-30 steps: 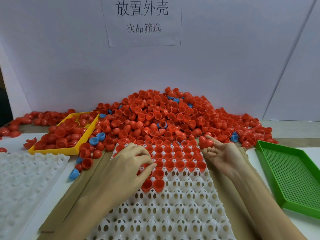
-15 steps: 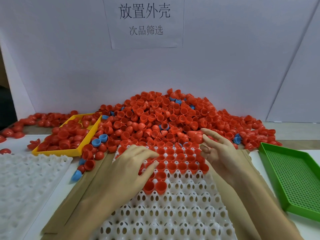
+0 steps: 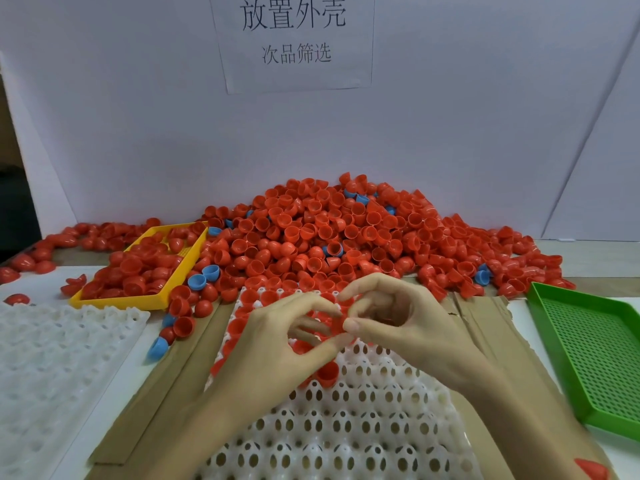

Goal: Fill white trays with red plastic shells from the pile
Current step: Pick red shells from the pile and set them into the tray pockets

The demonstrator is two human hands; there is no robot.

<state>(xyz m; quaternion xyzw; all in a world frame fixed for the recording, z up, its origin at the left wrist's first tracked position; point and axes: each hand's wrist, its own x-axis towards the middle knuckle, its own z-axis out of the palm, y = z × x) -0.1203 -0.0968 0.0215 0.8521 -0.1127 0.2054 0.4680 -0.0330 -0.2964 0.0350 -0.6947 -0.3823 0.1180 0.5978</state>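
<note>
A big pile of red shells [image 3: 346, 233], with a few blue ones mixed in, lies against the back wall. In front of it a white tray [image 3: 346, 427] with rows of holes rests on cardboard; its far rows hold red shells. Both hands meet over those filled rows. My left hand [image 3: 277, 344] and my right hand [image 3: 405, 323] pinch the same red shell [image 3: 337, 322] between their fingertips. One more seated shell [image 3: 327, 374] shows just below my left thumb.
A yellow tray [image 3: 145, 299] with red shells sits at the left. A second white tray [image 3: 52, 358] lies at the near left. A green perforated tray [image 3: 595, 348] sits at the right. Loose red and blue shells [image 3: 180, 320] lie between the trays.
My right hand has moved left from the pile's edge to the tray's middle. My left hand rose slightly, and the fingertips of both now meet on one shell.
</note>
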